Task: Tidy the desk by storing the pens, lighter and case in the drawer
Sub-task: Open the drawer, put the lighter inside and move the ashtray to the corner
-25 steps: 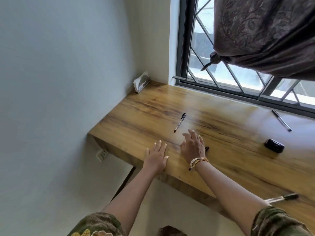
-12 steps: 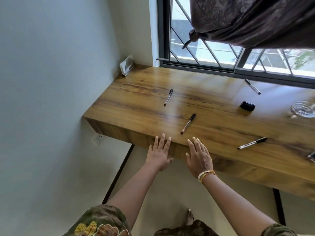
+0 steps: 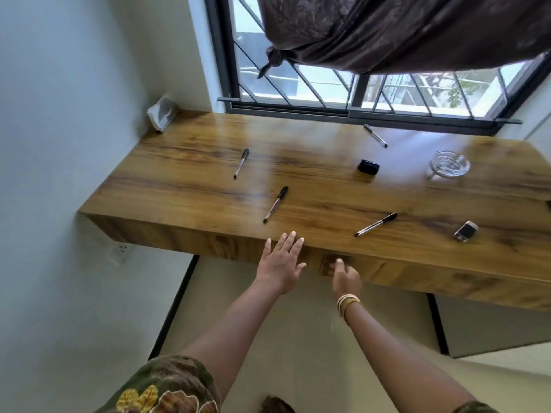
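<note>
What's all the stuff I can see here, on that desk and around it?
desk: one, brown wood, under the window
pens: four, clear with black caps, scattered on the desk
case: one, black, middle back
lighter: one, silver, right front
ashtray: one, clear glass, right back
tissue pack: one, white, left back corner
curtain: one, dark brown, knotted over the window
left hand: open, at the desk's front edge
right hand: at the drawer front

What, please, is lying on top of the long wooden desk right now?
Four black-capped pens, a small black case, a silver lighter, a glass ashtray and a tissue pack. The drawer's inside is hidden.
</note>
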Demonstrator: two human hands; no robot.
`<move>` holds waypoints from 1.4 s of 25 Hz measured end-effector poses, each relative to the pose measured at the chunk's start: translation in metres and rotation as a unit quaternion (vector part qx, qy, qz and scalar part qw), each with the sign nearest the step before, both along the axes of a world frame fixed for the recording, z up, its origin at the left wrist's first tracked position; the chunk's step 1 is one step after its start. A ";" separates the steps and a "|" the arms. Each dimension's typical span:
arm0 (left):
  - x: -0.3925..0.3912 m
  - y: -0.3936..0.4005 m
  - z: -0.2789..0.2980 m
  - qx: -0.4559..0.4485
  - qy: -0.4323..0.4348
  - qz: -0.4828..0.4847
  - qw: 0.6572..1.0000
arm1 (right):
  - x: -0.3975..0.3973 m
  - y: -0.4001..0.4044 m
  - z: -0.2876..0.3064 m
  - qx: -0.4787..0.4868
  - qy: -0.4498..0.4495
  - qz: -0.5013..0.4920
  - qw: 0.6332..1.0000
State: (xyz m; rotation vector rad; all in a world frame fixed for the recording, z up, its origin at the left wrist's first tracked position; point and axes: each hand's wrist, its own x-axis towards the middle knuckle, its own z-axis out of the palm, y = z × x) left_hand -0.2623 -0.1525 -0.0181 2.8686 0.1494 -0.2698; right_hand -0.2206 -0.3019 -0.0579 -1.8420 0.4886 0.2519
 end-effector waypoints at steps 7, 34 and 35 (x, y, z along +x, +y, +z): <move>0.056 -0.028 -0.014 0.001 0.033 0.026 0.999 | 0.076 -0.086 -0.067 0.448 0.254 -0.331 0.790; -0.066 -0.142 -0.045 -0.163 0.001 0.280 0.946 | -0.119 -0.163 -0.113 0.562 0.211 -0.338 0.725; -0.080 -0.150 -0.048 -0.190 0.005 0.286 0.939 | -0.131 -0.166 -0.113 0.563 0.210 -0.340 0.724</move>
